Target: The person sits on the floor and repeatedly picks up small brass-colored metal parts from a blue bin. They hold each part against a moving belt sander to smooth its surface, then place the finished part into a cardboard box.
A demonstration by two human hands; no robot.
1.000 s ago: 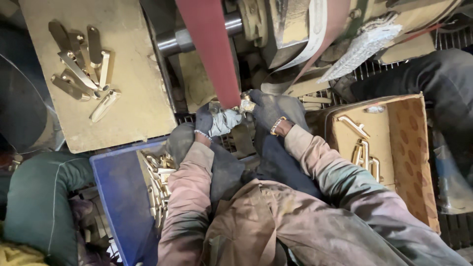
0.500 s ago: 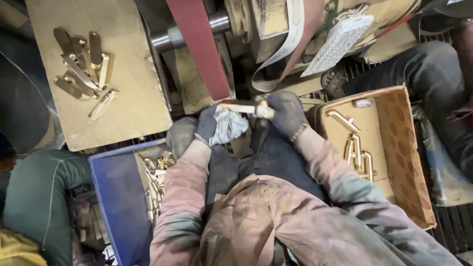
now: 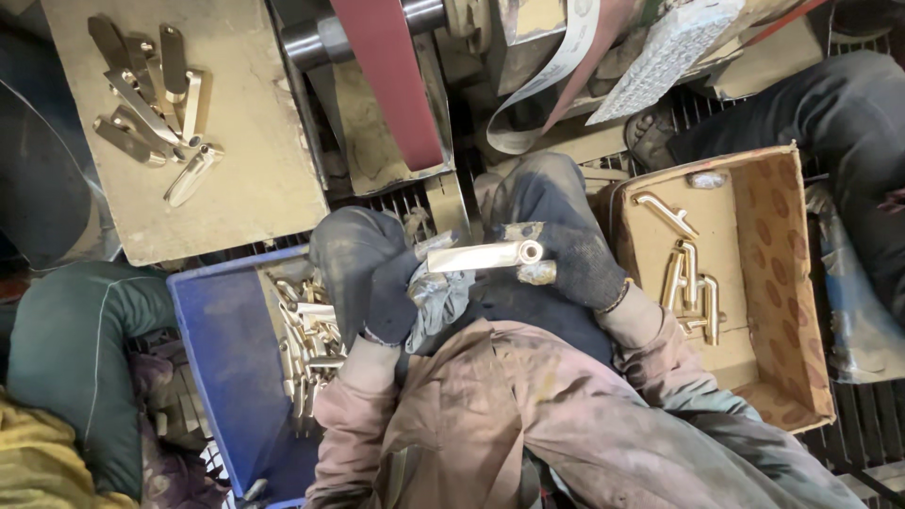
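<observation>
Sitting before a belt sander, its dark red abrasive belt [image 3: 391, 85] running down from a steel roller [image 3: 316, 40] at the top of the view. Lying to the left, a dusty tan board [image 3: 255, 141] bearing a small cluster of brass handle pieces [image 3: 156, 94]. Standing below that, at the person's left, a blue plastic crate [image 3: 212, 358] holding a heap of brass parts [image 3: 306, 344]. Resting at the right, an open cardboard box [image 3: 782, 283] with a few bent brass fittings [image 3: 688, 283] inside. Stretching along the far right edge, another person's dark trouser leg [image 3: 839, 104]. Holding level in front of the chest, between both gloved hands and just below the belt's lower end, a polished brass tube [image 3: 481, 255], its open round end pointing right. Wrapping around the tube's left end, the left hand [image 3: 363, 273] in a dark glove, fingers closed, with a crumpled grey rag [image 3: 438, 297] bunched against the palm. Pinching the tube's right end, the right hand [image 3: 566, 250], thumb and fingers curled shut around it.
</observation>
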